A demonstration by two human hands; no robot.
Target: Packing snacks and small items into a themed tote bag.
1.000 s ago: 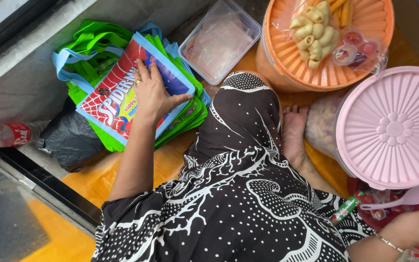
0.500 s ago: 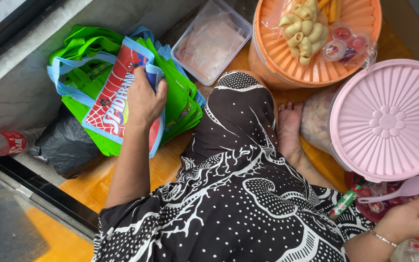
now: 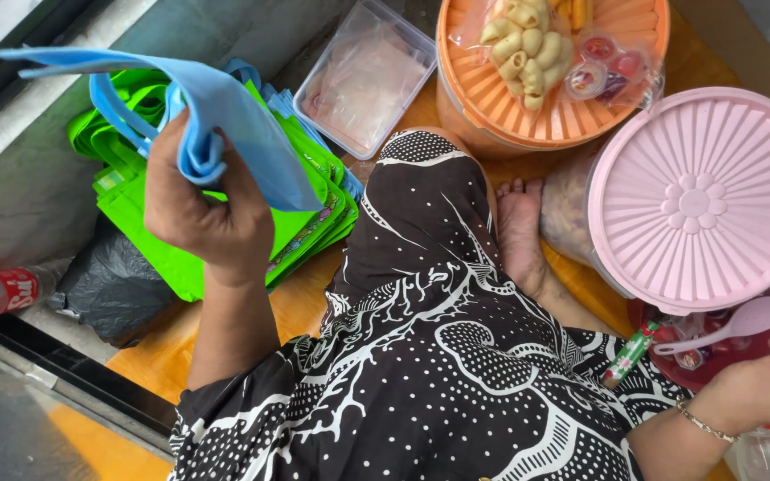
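Left hand point(image 3: 198, 209) grips a blue bag point(image 3: 225, 116) above the green stack point(image 3: 149, 227) — its handles could snag there. Right hand point(image 3: 764, 387) beside the pink lid point(image 3: 697, 200) — grip unclear.

Looks like a small snack stall or home vending spot, w/ me sitting on the floor, not at a counter. My bare foot point(image 3: 520, 233) rests on the orange floor mat point(image 3: 305, 307), legs folded under my black-and-white patterned dress point(image 3: 421, 356). Stock sits all around me: round orange plastic tub point(image 3: 492, 107) w/ small clear packets of pale fried snacks point(image 3: 520, 44) and sweets on its ribbed lid, big pink ribbed-lid container point(image 3: 697, 200), clear rectangular plastic box point(image 3: 367, 76), plus a stack of bright green and blue reusable fabric bags point(image 3: 162, 240). Grey concrete ledge point(image 3: 20, 205) and a metal sliding-door track point(image 3: 64, 374) sit at my left, so prob. a doorway or shopfront.
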